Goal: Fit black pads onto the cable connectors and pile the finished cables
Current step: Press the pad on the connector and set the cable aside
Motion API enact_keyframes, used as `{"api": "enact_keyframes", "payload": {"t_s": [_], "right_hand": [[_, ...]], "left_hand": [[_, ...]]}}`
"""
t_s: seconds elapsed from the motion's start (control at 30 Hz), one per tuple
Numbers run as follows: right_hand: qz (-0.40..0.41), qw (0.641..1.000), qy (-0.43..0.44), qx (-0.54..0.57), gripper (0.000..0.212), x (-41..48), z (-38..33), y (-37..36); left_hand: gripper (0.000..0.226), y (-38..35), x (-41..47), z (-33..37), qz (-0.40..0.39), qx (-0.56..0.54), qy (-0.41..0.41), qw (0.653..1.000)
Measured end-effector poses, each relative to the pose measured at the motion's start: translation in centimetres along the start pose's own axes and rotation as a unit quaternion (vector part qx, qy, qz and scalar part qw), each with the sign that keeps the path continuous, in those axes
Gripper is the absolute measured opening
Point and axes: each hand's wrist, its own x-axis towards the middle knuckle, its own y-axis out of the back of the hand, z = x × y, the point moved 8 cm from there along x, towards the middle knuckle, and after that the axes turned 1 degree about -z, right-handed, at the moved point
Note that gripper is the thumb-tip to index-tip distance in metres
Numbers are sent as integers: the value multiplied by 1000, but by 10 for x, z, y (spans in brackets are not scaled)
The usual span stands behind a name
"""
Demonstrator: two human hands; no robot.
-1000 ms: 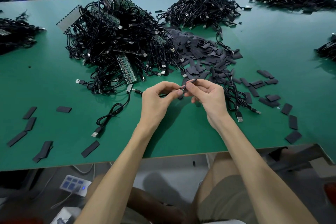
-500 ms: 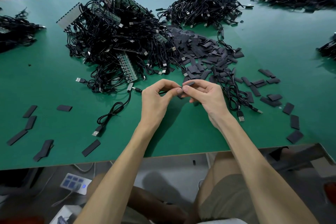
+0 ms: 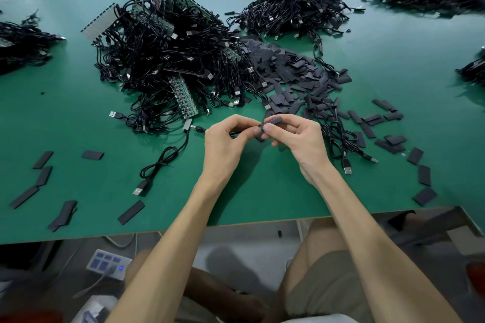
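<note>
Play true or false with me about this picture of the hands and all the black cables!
1. The right hand pinches a black pad. True.
2. The table is red. False: the table is green.
3. Loose pads lie on the table on both sides of the hands. True.
4. The left hand lies flat and holds nothing. False: the left hand pinches a cable, right next to the pad.
5. The biggest cable heap lies between the hands and the person. False: the cable heap lies beyond the hands, farther from the person.
</note>
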Motion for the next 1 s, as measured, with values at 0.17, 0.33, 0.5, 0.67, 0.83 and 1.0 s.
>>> {"api": "enact_keyframes", "payload": {"t_s": [0.17, 0.33, 0.5, 0.67, 0.83, 1.0], "right_hand": [[0, 1000, 2, -12, 16, 0, 0, 1], [-1, 1000, 3, -12, 16, 0, 0, 1], [-2, 1000, 3, -15, 16, 1, 2, 2], [5, 999, 11, -37, 12, 2, 2, 3], [64, 997, 13, -29, 12, 2, 2, 11], [173, 976, -25, 126, 14, -1, 5, 31]], "left_hand": [[10, 0, 0, 0, 3, 6, 2, 1000], [10, 1, 0, 1, 5, 9, 2, 1000], [9, 1, -1, 3, 8, 15, 0, 1000], [13, 0, -1, 4, 4, 27, -4, 1000], [13, -6, -1, 3, -16, 81, -6, 997], [11, -10, -2, 7, -27, 178, -47, 982]]}}
